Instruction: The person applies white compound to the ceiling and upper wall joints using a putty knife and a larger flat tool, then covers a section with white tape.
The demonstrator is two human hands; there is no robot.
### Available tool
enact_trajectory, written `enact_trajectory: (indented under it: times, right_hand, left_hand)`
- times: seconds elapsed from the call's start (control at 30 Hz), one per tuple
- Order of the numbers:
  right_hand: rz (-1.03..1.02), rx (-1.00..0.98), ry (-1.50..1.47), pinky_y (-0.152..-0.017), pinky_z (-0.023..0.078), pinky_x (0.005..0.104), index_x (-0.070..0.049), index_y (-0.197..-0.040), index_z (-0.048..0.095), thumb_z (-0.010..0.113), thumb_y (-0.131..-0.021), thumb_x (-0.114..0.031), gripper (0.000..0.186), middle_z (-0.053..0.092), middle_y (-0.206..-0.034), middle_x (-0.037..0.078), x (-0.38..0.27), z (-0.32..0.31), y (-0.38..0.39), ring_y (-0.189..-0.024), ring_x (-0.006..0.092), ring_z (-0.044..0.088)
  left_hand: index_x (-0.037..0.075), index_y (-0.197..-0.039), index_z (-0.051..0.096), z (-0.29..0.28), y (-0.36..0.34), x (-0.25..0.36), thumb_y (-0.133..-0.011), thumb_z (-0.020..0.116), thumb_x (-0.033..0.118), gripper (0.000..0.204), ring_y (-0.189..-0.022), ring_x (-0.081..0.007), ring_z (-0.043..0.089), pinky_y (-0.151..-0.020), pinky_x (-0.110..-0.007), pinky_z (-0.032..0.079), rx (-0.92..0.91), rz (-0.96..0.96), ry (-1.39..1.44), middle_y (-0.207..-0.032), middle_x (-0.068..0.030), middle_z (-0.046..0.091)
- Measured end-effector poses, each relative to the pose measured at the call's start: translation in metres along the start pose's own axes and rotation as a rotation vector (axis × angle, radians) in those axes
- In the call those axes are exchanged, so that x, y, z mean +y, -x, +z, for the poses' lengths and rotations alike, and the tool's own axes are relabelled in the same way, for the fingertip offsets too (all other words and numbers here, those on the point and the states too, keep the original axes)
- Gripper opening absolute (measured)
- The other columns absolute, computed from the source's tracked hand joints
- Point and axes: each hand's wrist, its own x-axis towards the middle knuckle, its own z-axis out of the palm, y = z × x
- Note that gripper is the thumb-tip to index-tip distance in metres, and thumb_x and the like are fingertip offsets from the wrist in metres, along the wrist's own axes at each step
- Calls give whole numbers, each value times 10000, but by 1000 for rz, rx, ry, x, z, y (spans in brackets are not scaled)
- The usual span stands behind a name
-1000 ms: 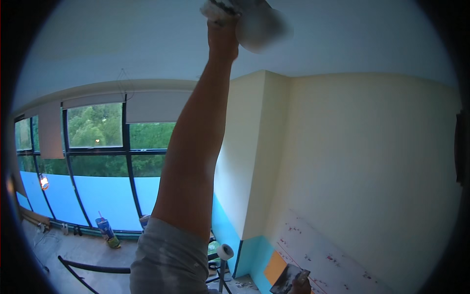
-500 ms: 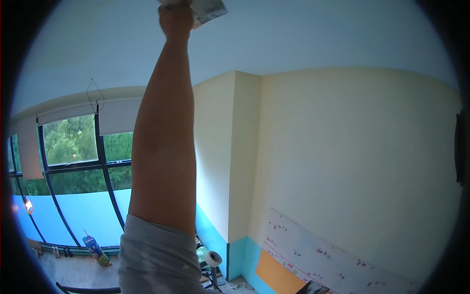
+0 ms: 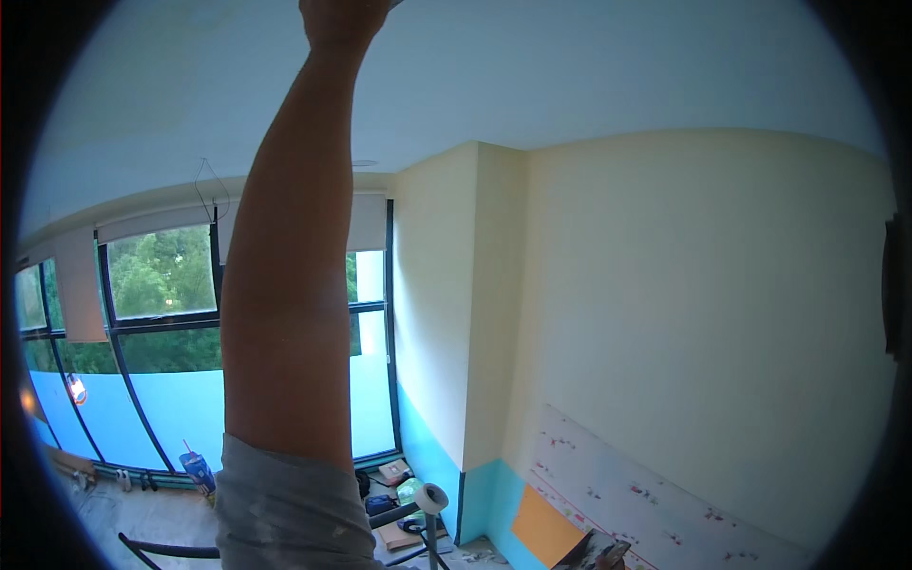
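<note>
My left arm reaches straight up toward the white ceiling (image 3: 570, 66). At the top edge, my left hand (image 3: 344, 21) is closed, its fingers mostly cut off. Only a grey corner of the putty knife (image 3: 395, 4) in it shows beside the wrist. Low at the right, at the bottom edge, a dark flat blade (image 3: 581, 551) with pale smears comes into sight. What seems to be part of my right hand (image 3: 610, 555) is against it, closed, with most of it out of the picture.
Dark-framed windows (image 3: 163, 323) with blinds stand at the left; a wire loop (image 3: 204, 185) hangs near them. A cream wall (image 3: 684, 285) with a turquoise base fills the right, carrying a white printed sheet (image 3: 655, 489). Below are a black rail (image 3: 171, 549), a roll on a post (image 3: 432, 498) and floor clutter.
My left hand has risen, taking most of the putty knife out of sight. The arm has leaned left, and the room has shifted slightly right. More of the smeared blade shows at lower right.
</note>
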Motion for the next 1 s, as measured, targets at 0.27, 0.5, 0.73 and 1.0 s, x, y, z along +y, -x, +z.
enact_trajectory:
  times: [0.27, 0.5, 0.73, 1.0]
  right_hand:
    - [-40, 0, 180, -792, 516, 295, -39, -1308, 570, 512, -1044, -383, 438, 654, -1091, 64, 6, -1, 12, -935, 150, 625]
    - [-42, 10, 249, -772, 515, 310, -38, -1268, 595, 506, -1042, -402, 437, 665, -1065, 73, 7, -8, 19, -904, 165, 628]
    - [14, 8, 354, -758, 515, 328, -37, -1231, 617, 499, -1039, -420, 445, 675, -1062, 85, -5, -7, 32, -877, 186, 633]
    - [19, -32, 121, -646, 503, 288, -63, -1203, 599, 551, -1014, -433, 418, 642, -919, 36, 22, -29, 50, -771, 125, 607]
  left_hand:
    - [2, -1354, 462, -27, -40, -55, -930, 660, 271, 541, -1225, -419, 522, -1042, -474, 423, 80, -70, -66, -1336, -245, 534]
    - [-27, -1237, 520, -47, 2, -42, -858, 718, 458, 646, -1114, -401, 599, -951, -462, 480, 107, -469, 165, -1200, -245, 598]
    - [-21, -1199, 511, -1, 15, -20, -837, 737, 446, 633, -1045, -434, 624, -938, -467, 481, -133, -231, 216, -1165, -247, 632]
    - [49, -1124, 662, 46, -9, -68, -984, 532, 409, 408, -1056, -396, 617, -906, -449, 528, -324, 86, -356, -1194, -260, 607]
